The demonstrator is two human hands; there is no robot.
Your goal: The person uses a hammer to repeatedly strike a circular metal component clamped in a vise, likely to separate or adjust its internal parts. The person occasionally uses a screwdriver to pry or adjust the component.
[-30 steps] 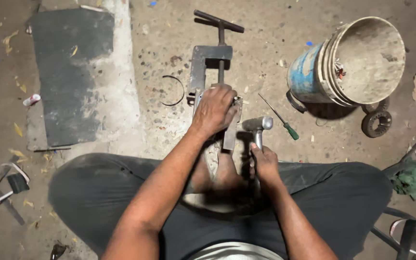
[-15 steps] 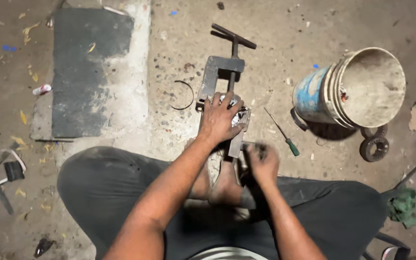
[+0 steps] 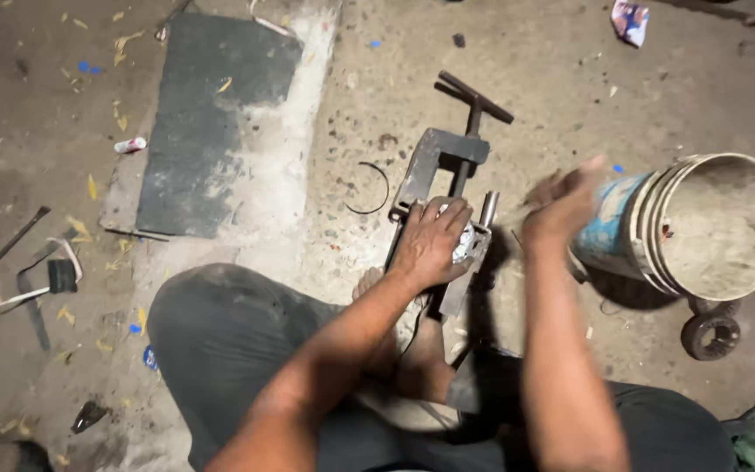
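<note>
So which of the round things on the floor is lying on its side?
The big bucket right of the raised right hand: it is tipped over, its open mouth facing sideways. The small black wheel and the thin wire ring both lie flat.

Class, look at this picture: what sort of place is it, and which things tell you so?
Probably an informal floor-level workshop: a metal clamp vise sits on bare concrete floor, hand tools lie scattered, and a worn bucket stands nearby.
</note>
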